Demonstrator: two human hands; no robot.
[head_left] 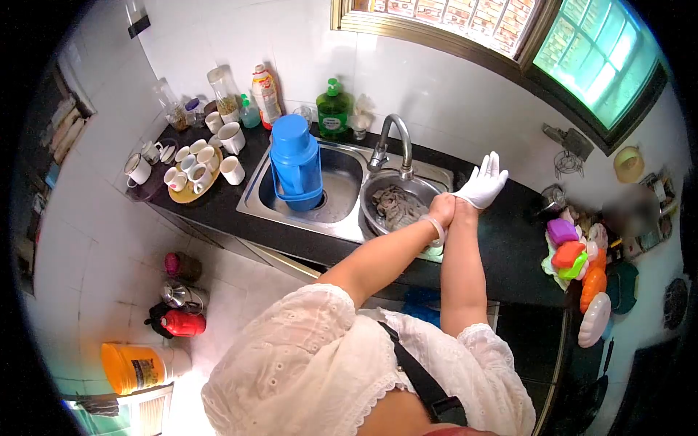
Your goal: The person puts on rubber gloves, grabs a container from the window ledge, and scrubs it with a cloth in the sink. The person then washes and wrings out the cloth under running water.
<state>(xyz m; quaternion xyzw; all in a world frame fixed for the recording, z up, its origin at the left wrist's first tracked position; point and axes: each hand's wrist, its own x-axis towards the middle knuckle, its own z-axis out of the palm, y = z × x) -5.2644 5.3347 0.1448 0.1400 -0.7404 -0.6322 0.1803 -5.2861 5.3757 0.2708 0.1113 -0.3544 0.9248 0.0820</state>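
A thin white glove [481, 190] covers my right hand [486, 182], which is held up with its fingers stretched out. My left hand [441, 209], bare and with a pale bangle at the wrist, is closed at the cuff of that glove. Both hands are over the right edge of the sink [338, 227]. Just left of them, a round metal basin [368, 211] holds a bunched grey cloth [396, 208]. The curved faucet [396, 138] rises behind the basin. In the left bowl stands a blue thermos jug [296, 163].
Green dish soap [333, 112] and a white bottle [266, 98] line the wall. Several cups crowd a yellow tray [190, 195] at left. Colourful containers [567, 251] sit at right. An orange bucket [134, 367] and a red bottle [183, 323] are on the floor.
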